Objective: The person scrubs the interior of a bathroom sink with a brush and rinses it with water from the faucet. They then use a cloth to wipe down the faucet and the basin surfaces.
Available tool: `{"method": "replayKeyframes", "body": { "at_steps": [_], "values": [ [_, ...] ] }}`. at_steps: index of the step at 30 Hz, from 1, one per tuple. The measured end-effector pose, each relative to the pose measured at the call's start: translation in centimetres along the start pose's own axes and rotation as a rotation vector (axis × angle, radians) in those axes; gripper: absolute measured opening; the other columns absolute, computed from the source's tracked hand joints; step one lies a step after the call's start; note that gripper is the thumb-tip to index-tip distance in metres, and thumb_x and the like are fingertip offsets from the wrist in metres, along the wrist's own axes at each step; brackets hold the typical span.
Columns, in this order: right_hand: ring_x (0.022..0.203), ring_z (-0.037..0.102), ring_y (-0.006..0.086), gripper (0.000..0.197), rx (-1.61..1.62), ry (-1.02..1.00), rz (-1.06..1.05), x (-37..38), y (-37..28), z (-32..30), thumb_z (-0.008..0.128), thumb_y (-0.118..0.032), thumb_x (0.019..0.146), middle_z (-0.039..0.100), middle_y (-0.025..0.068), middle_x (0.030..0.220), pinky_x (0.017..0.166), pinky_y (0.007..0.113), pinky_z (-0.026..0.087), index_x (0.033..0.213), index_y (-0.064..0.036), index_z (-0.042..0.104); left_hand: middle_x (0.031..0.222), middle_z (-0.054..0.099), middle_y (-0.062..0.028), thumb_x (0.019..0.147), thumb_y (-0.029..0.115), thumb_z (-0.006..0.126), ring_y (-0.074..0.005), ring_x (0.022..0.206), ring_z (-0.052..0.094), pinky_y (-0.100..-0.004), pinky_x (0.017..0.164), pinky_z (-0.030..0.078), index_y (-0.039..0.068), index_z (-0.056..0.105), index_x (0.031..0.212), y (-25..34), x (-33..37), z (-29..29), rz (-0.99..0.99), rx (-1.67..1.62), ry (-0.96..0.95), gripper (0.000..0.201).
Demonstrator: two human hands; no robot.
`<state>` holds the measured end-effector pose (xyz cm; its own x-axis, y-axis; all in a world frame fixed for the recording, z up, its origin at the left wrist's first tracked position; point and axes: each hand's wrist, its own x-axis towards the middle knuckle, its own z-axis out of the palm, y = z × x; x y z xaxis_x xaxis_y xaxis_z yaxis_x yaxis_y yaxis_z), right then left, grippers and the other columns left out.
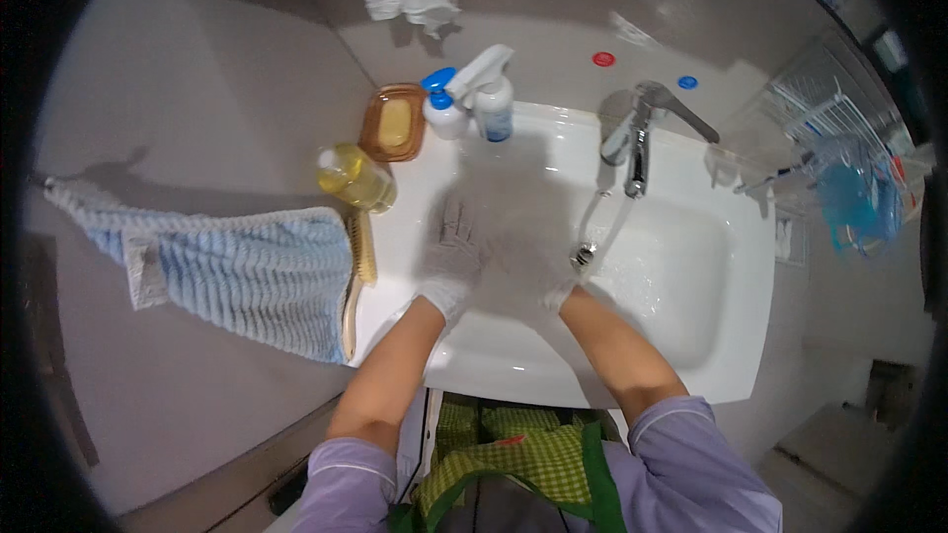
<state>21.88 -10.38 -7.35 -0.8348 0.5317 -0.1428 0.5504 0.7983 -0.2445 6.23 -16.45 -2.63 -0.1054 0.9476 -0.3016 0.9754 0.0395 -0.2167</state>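
Observation:
Both of my hands wear thin white gloves over the left part of a white washbasin (726, 257). My left hand (456, 249) is above the flat ledge at the basin's left, its fingers stretched out and nothing seen in it. My right hand (538, 271) is close beside it, over the bowl's left side. Its fingers blend into shadow and white ceramic, so their shape is unclear. Just right of it lies the metal drain (584, 256). Behind the bowl stands a chrome tap (640, 143), its lever pointing right. Water drops dot the bowl.
Along the left ledge are a wooden brush (362, 252), a bottle of yellow liquid (357, 179), soap (395, 123) in an amber dish (371, 138), a pump bottle (446, 116) and a spray bottle (494, 109). A blue-white towel (252, 271) hangs left; a wire rack (825, 109) is right.

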Motion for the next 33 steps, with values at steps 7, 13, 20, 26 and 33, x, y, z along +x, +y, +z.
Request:
{"method": "replayKeyframes", "body": {
  "at_steps": [7,13,20,26,33],
  "values": [
    [0.147,0.021,0.0409,0.064,0.317,-0.444,0.22,-18.3,6.2,0.2,0.041,-0.041,0.099,0.023,0.0257,0.157,0.12,0.047,0.019,0.146,0.0027,0.037,0.165,0.009,-0.0134,0.102,0.043,0.03,-0.0374,0.151,0.002,-0.0601,0.118,-0.002,0.007,0.013,0.157,8.8,3.5,3.4,0.055,-0.011,-0.075,0.068],
    [0.15,0.015,0.0361,0.074,-0.109,-0.17,0.466,-20.5,12.6,0.4,0.039,-0.048,0.099,0.015,0.0219,0.161,0.121,0.053,0.011,0.154,-0.0027,0.02,0.165,0.006,-0.0129,0.1,0.051,0.028,-0.0372,0.151,-0.001,-0.0576,0.119,0.0,0.015,0.009,0.159,17.4,-0.1,3.5,0.289,-0.516,-0.387,0.072],
    [0.15,0.016,0.0351,0.072,0.205,-0.542,0.258,-15.6,6.4,4.0,0.028,-0.057,0.1,0.02,0.0184,0.161,0.121,0.05,0.015,0.155,-0.0105,0.023,0.164,0.013,-0.0107,0.098,0.06,0.023,-0.033,0.152,0.005,-0.0538,0.121,0.002,0.021,0.02,0.157,6.5,-2.6,0.7,0.654,-0.348,-0.839,0.071],
    [0.148,0.024,0.0273,0.065,0.601,-0.464,-0.09,-18.6,2.0,-1.1,0.032,-0.05,0.102,0.026,0.016,0.159,0.122,0.042,0.016,0.154,-0.011,0.029,0.164,0.015,-0.0103,0.098,0.062,0.021,-0.0322,0.152,0.006,-0.0547,0.121,0.002,0.026,0.024,0.156,8.8,-3.7,-1.7,0.377,-0.561,-1.053,0.068],
    [0.148,0.021,0.0319,0.064,0.329,-0.647,0.216,-25.8,8.4,-9.2,0.027,-0.05,0.103,0.021,0.0111,0.162,0.123,0.043,0.014,0.151,-0.0072,0.033,0.163,0.015,-0.012,0.101,0.056,0.021,-0.0315,0.152,0.008,-0.0572,0.12,0.008,0.026,0.019,0.158,4.7,-5.3,-4.3,0.575,-0.331,-0.977,0.064]
  ]
}}
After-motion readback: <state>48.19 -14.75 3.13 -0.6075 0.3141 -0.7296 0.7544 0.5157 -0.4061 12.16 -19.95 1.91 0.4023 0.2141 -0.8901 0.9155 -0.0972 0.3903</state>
